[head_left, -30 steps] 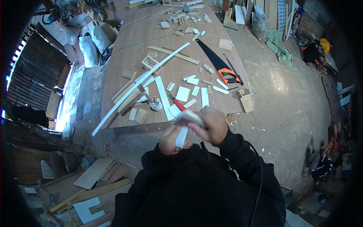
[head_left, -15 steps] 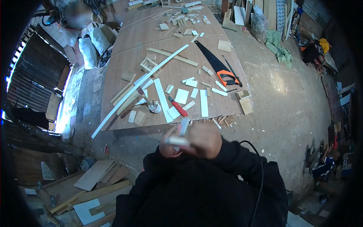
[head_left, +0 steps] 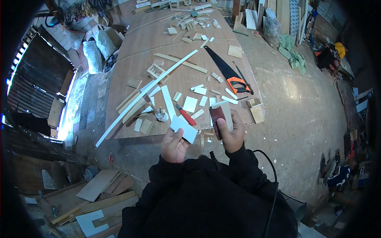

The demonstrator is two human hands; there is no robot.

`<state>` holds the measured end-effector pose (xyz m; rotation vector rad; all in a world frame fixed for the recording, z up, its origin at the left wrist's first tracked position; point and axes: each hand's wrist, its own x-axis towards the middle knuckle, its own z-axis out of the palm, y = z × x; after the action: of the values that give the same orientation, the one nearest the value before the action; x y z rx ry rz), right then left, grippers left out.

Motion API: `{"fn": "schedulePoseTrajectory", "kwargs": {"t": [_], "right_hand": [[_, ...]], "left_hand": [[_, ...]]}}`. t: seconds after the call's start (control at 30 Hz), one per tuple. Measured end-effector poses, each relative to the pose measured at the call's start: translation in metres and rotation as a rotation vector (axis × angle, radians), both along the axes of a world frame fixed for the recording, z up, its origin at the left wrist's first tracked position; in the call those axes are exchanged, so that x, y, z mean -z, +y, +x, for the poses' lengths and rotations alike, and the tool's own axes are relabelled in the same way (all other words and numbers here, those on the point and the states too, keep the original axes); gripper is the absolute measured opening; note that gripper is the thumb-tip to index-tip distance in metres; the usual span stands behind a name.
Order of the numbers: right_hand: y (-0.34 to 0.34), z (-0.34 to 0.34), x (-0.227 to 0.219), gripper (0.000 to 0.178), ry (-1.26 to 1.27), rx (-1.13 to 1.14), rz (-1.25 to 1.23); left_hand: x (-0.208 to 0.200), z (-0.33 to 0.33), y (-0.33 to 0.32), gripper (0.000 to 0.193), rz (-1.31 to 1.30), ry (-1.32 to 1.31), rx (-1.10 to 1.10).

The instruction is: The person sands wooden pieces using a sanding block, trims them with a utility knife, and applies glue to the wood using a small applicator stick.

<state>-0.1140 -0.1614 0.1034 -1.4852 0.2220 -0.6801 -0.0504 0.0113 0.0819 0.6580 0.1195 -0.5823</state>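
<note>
White rectangular offcut, flat and thin with pale faces, is held up just below the edge of the plywood sheet on the floor. Left hand pinches its lower edge, fingers curled closed around it. Right hand grips a sanding block, dark reddish paper facing the offcut, thumb across the front. Block and offcut sit just beside each other, not touching. Handsaw with orange handle lies on the sheet beyond.
</note>
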Motion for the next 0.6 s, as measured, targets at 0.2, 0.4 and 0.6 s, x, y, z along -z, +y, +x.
{"fn": "schedulePoseTrajectory", "kwargs": {"t": [0.2, 0.4, 0.6], "right_hand": [[0.018, -0.003, 0.012, 0.025, 0.054, 0.028, 0.128], [0.016, -0.001, 0.015, 0.029, 0.113, 0.078, -0.048], [0.005, -0.007, 0.010, 0.035, 0.194, -0.121, -0.217]], "left_hand": [[0.016, -0.006, -0.004, 0.035, 0.033, -0.190, 0.034], [0.007, -0.015, -0.006, 0.039, 0.321, -0.323, 0.253], [-0.004, 0.001, 0.013, 0.025, 0.849, -0.833, 0.779]]}}
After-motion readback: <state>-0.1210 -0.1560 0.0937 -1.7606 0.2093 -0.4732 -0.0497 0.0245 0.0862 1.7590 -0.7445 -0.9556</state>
